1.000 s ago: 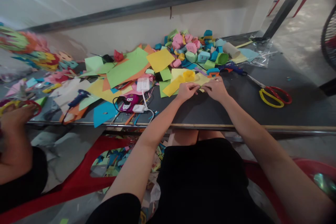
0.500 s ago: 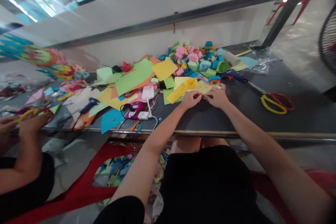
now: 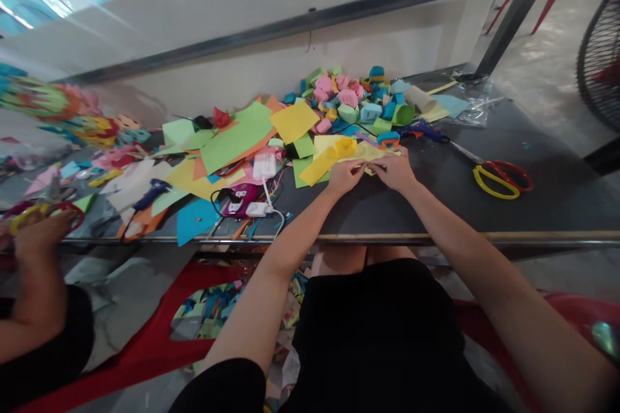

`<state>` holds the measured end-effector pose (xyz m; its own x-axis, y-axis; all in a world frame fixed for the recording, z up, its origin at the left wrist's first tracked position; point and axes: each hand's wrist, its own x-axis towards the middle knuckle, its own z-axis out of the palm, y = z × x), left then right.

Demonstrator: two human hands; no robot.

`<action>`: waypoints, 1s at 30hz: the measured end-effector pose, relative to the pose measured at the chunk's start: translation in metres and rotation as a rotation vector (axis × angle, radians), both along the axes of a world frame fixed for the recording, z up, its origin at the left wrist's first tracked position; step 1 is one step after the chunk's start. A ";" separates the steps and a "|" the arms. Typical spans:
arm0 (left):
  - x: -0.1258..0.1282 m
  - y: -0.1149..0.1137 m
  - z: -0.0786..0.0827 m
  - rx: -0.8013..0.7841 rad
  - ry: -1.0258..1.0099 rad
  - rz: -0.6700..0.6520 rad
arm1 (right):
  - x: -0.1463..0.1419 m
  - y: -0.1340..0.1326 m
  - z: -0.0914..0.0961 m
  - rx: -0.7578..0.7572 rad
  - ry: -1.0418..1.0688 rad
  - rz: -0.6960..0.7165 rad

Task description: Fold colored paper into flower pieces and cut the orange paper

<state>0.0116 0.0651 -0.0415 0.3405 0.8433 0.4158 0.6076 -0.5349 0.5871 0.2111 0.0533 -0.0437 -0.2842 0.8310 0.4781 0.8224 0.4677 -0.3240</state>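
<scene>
My left hand [image 3: 345, 175] and my right hand [image 3: 398, 170] meet over the dark table [image 3: 436, 206], fingers pinched together on a pale yellow sheet of paper [image 3: 371, 153]. Both hands are closed on its near edge. A curled yellow paper strip [image 3: 332, 156] lies just left of my left hand. Beyond the hands lies a pile of small folded paper pieces [image 3: 358, 100] in pink, blue and green.
Red and yellow scissors [image 3: 501, 178] lie to the right. Loose coloured sheets [image 3: 232, 135], a blue glue gun [image 3: 150, 193] and a white plug with a pink device [image 3: 242, 201] lie to the left. Another person's hand [image 3: 39, 232] holds scissors at far left. A red stool [image 3: 145, 335] stands below.
My hands stay pinched on the yellow paper in the same spot. The view has shifted slightly. The other person's hand at the left has moved a little.
</scene>
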 end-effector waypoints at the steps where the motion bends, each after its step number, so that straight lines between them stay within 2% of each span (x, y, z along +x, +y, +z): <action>1: 0.002 -0.002 0.000 0.029 0.006 0.048 | 0.002 0.001 0.000 0.007 0.016 0.003; 4: 0.007 -0.007 0.002 0.045 0.061 0.114 | 0.007 0.003 0.000 -0.003 0.042 0.030; 8: 0.012 -0.012 0.005 0.018 0.215 0.085 | 0.005 0.002 0.001 -0.057 0.001 0.088; 11: 0.014 -0.010 0.004 -0.006 0.286 0.029 | 0.003 0.000 0.002 -0.097 -0.031 0.035; 15: 0.011 -0.001 0.000 0.005 0.191 -0.042 | 0.020 0.000 0.002 -0.155 0.106 -0.003; 18: 0.010 0.004 -0.001 0.007 0.101 -0.009 | 0.040 0.000 0.001 -0.166 0.283 0.007; 20: 0.009 0.004 -0.001 -0.008 0.053 0.028 | 0.044 0.000 0.000 -0.170 0.323 -0.012; 24: 0.009 0.009 -0.003 -0.040 -0.016 0.067 | 0.029 -0.001 0.001 -0.137 0.299 -0.052; 27: 0.010 0.013 -0.007 0.001 0.003 0.118 | 0.012 -0.007 0.005 -0.064 0.246 -0.096; 30: 0.011 0.013 -0.009 0.050 0.032 0.104 | 0.003 -0.015 0.011 0.002 0.197 -0.067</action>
